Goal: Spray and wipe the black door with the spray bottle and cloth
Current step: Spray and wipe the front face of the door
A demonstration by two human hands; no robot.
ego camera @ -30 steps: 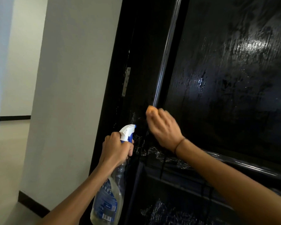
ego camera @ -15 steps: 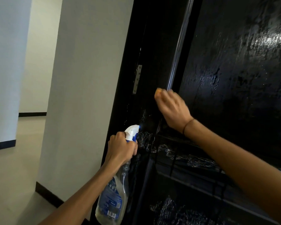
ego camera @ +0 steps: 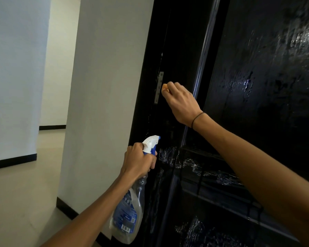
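Black door [ego camera: 257, 122] fills my view right of the white wall [ego camera: 105, 86]; over the last second my right hand [ego camera: 181, 102], fist closed on the orange cloth [ego camera: 164, 87], has climbed from the wet lower rail to beside the metal plate [ego camera: 160, 87], so I judge wiping is moving up the edge. My left hand [ego camera: 138, 160] grips the spray bottle [ego camera: 132, 202] below, nozzle near the door

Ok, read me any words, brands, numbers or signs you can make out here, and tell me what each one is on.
No text can be read.
Spray bottle in the left hand: blue label with white print and a barcode, too blurred to read.
Black door: no lettering, only wet streaks.
Metal plate on the door edge: no markings visible.
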